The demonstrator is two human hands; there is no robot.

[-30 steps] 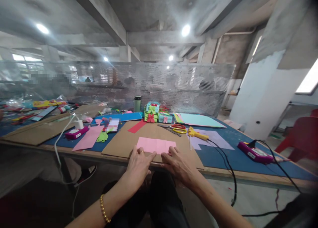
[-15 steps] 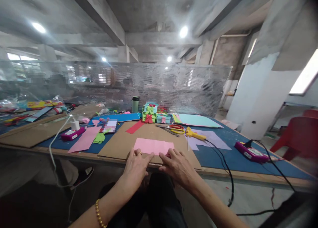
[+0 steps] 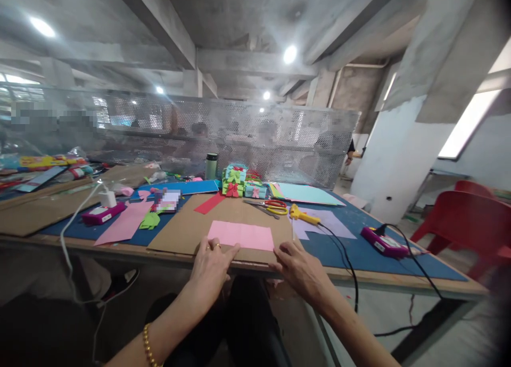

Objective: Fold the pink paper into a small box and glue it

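Pink paper (image 3: 240, 235) lies at our fingers, on cardboard (image 3: 181, 233) likely shielding desk (image 3: 339, 256). Left hand (image 3: 211, 263) spreads fingers on near edge, gripping nothing, apparently to steady it. Right hand (image 3: 301, 267) curls by right corner; we cannot tell whether pinching.

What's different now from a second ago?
The right hand moved rightward, from the near edge of the pink paper to its near right corner. The left hand stays at the near edge, toward the left; the yellow glue gun lies as it did.
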